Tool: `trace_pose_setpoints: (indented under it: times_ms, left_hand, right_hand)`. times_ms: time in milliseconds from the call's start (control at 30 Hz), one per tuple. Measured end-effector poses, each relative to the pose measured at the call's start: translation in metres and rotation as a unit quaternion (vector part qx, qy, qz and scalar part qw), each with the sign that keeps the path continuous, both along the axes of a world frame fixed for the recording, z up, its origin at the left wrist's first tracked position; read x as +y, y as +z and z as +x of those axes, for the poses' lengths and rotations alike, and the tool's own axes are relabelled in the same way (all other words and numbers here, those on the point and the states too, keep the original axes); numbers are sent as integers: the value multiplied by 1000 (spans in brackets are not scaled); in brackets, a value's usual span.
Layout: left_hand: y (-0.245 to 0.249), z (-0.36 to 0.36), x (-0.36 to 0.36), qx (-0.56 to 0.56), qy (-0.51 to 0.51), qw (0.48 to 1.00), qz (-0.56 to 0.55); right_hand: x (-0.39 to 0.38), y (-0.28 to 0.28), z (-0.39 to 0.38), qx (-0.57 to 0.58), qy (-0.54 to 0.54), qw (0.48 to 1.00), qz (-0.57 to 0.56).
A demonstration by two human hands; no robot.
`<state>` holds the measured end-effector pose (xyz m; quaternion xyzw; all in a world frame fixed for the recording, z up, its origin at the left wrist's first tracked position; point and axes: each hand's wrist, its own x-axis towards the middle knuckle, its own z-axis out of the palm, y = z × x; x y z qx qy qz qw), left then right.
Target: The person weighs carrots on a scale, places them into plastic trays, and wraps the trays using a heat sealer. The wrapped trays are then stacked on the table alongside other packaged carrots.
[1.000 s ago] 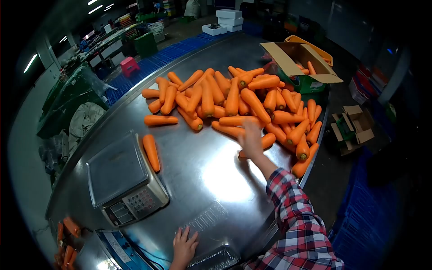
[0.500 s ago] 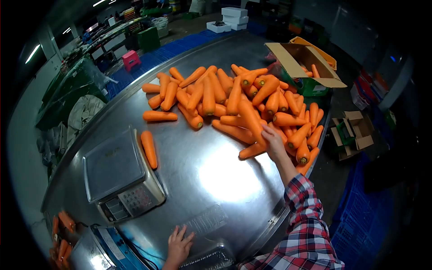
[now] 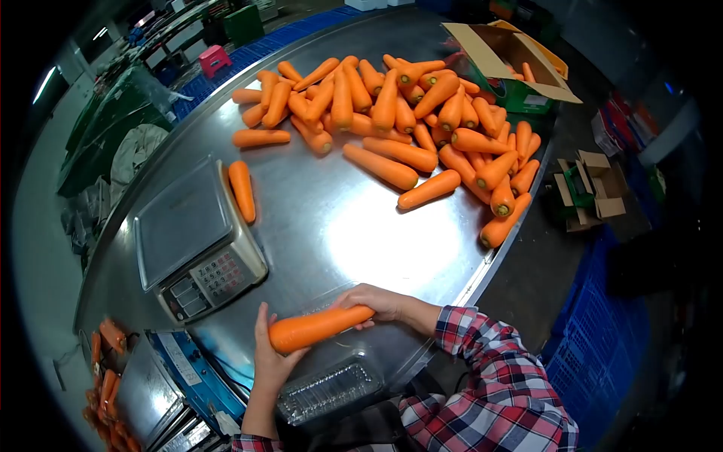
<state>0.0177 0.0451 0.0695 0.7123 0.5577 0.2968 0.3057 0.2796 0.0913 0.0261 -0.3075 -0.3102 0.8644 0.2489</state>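
A large carrot [image 3: 320, 328] is held level above the metal table near its front edge. My right hand [image 3: 376, 303] grips its narrow end, fingers wrapped over it. Around the thick end is my left hand [image 3: 273, 354], its palm and fingers against the carrot. Just below lies a clear plastic tray [image 3: 331, 388] on the table's edge. A big pile of carrots [image 3: 384, 102] covers the far side of the table, with a loose carrot [image 3: 429, 189] at its near edge.
A weighing scale [image 3: 199, 241] stands at left with a single carrot [image 3: 242, 192] beside it. Past the pile is an open cardboard box [image 3: 482, 49]. A blue-sided machine [image 3: 181, 361] and more carrots [image 3: 109, 388] are at lower left. Blue crates [image 3: 576, 354] stand right.
My right hand has come from the pile to the near edge, bringing a carrot. My left hand has risen from the table onto its thick end. The camera view has tilted down.
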Motion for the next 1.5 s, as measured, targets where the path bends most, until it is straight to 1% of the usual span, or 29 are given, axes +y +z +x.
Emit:
trace_pose_setpoints:
  times_ms: [33,67,100,133,167,200,233,267,300,333,400,433,533,633,700,767,800,833,900,967,1033,1067,1167,1200,1333,1433,1500]
  left_hand:
    - [0,-4,-3,-23,33,999,-24]
    - [-8,-10,-5,-50,72,996,4]
    - [-17,-18,-10,-10,97,995,4]
    - [-26,-26,-16,30,122,992,3]
    - [-30,-32,-23,67,140,988,-1]
    - [-28,-29,-30,119,116,986,-12]
    - [-35,-28,-37,186,62,980,-29]
    - [-45,-26,-44,251,7,967,-47]
    - [-54,-27,-50,315,-50,945,-65]
    - [-62,-29,-53,281,-41,956,-75]
    - [-73,-33,-54,209,-23,973,-92]
    - [-75,-33,-55,216,-24,973,-82]
    - [-77,-34,-56,221,-18,973,-62]
    - [-79,-32,-60,212,-3,976,-52]
    - [-76,-29,-62,213,3,976,-48]
    - [-72,-25,-60,216,4,975,-46]
    - [-69,-21,-58,219,4,974,-48]
    - [-67,-17,-57,223,2,973,-50]
    - [-67,-9,-52,197,-5,980,-14]
    - [-65,-5,-51,176,-4,984,8]
    - [-61,-5,-49,161,-4,987,22]
    - [-59,-5,-49,160,2,987,27]
    - [-63,-6,-52,167,22,985,36]
    - [-63,-6,-52,163,23,986,40]
    - [-62,-7,-53,154,33,986,47]
    - [-61,-7,-54,154,35,987,42]
    - [-62,-7,-54,152,38,987,44]
  right_hand:
    - [2,-1,-7,6,-5,1000,2]
    - [6,0,-15,-13,-42,999,-5]
    - [13,2,-23,-30,-73,997,-12]
    - [23,8,-34,-34,-85,994,56]
    - [40,18,-41,-64,-48,990,116]
    - [53,27,-56,-90,-94,965,230]
    - [68,33,-75,-115,-142,922,342]
    - [85,36,-93,-153,-157,873,435]
    - [104,34,-112,-188,-174,813,524]
    - [121,32,-130,-220,-189,741,605]
    - [147,34,-161,-260,-204,692,642]
    - [157,34,-171,-278,-209,666,660]
    - [173,39,-191,-320,-190,643,669]
    - [165,52,-192,-411,-219,604,647]
    - [170,62,-177,-395,-186,658,614]
    - [167,68,-160,-423,-206,609,638]
    - [173,60,-149,-406,-220,601,653]
    - [179,50,-138,-388,-234,594,665]
    - [182,43,-125,-409,-239,609,637]
    - [184,37,-111,-418,-234,601,640]
    - [168,58,-110,-406,-226,669,581]
    - [168,56,-106,-420,-223,652,590]
    - [167,56,-106,-419,-234,670,566]
    - [166,61,-109,-409,-223,695,548]
    - [166,63,-130,-383,-214,713,547]
    - [167,66,-143,-389,-218,704,552]
    - [170,66,-151,-440,-207,659,574]
